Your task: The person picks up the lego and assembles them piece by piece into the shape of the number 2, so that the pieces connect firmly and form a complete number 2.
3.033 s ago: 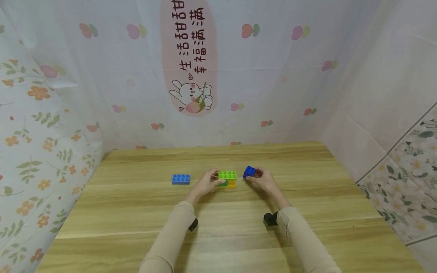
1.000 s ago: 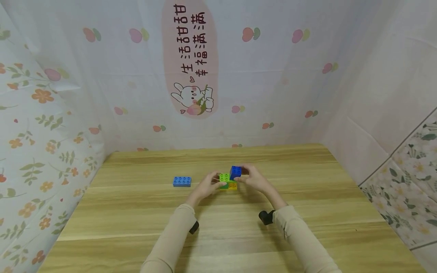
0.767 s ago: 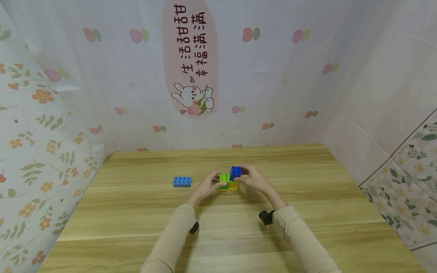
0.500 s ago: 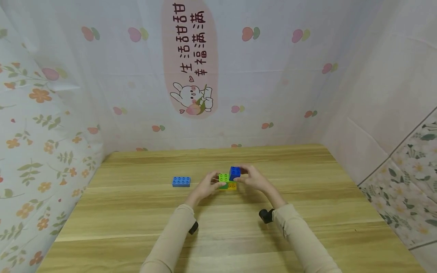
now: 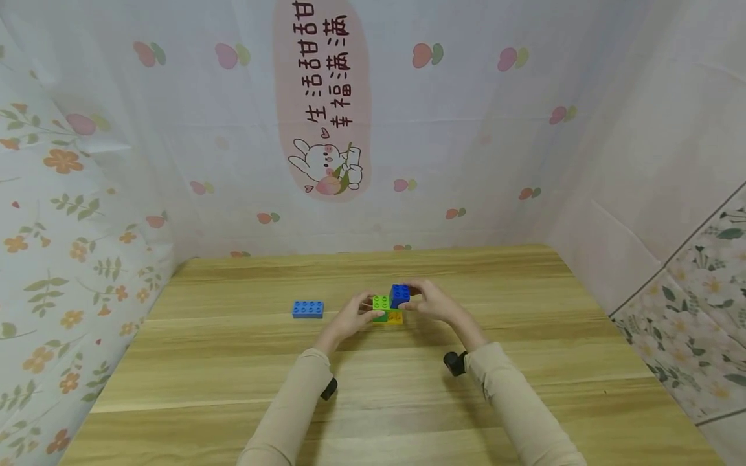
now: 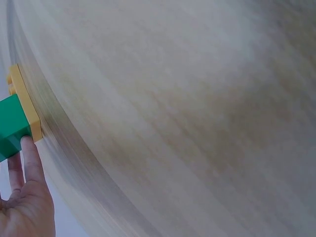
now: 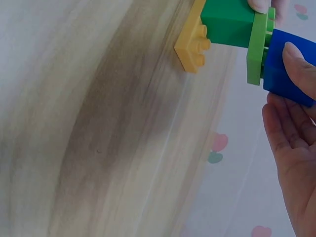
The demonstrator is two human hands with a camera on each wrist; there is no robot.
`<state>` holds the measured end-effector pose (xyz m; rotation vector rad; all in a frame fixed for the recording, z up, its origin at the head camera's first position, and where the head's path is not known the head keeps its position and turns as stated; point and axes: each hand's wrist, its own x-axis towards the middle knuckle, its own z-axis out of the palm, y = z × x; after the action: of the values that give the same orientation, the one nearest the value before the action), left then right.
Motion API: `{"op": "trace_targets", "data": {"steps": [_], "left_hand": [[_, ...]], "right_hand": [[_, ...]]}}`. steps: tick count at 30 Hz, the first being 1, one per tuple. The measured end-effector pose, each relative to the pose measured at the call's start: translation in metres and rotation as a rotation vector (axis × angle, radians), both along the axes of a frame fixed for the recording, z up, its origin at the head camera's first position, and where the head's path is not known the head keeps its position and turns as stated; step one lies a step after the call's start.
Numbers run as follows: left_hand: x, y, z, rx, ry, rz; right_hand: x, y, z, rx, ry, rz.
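A small block stack stands mid-table: a yellow base (image 5: 395,318), a dark green block (image 7: 228,22) on its left half, and a thin light green block (image 5: 381,303) on top. My left hand (image 5: 351,317) holds the stack from the left, thumb in front and fingers behind. My right hand (image 5: 432,303) pinches a dark blue block (image 5: 399,296) over the right half of the light green one. In the right wrist view, light green studs still show beside the blue block (image 7: 279,69), so it is not flush. The left wrist view shows fingertips touching the dark green block (image 6: 12,126).
A lighter blue block (image 5: 307,309) with studs lies on the wooden table (image 5: 221,362), left of the stack. Patterned cloth (image 5: 466,129) hangs behind the table and along both sides. Black wrist cameras (image 5: 454,363) sit under the sleeves.
Since three seconds ago, my right hand has carried the dark blue block left onto the stack. Lately it has straightened slightly there. My left hand keeps its hold.
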<state>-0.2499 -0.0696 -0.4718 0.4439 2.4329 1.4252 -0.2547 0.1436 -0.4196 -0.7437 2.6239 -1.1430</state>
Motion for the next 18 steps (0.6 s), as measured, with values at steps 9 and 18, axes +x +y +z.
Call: {"op": "trace_targets", "data": {"steps": [9, 18], "left_hand": [[0.003, -0.001, 0.004, 0.010, 0.007, -0.003], [0.000, 0.000, 0.000, 0.006, -0.005, -0.003]], "right_hand": [[-0.001, -0.003, 0.003, 0.064, 0.002, 0.007], [0.000, -0.011, 0.004, 0.146, 0.088, -0.005]]}}
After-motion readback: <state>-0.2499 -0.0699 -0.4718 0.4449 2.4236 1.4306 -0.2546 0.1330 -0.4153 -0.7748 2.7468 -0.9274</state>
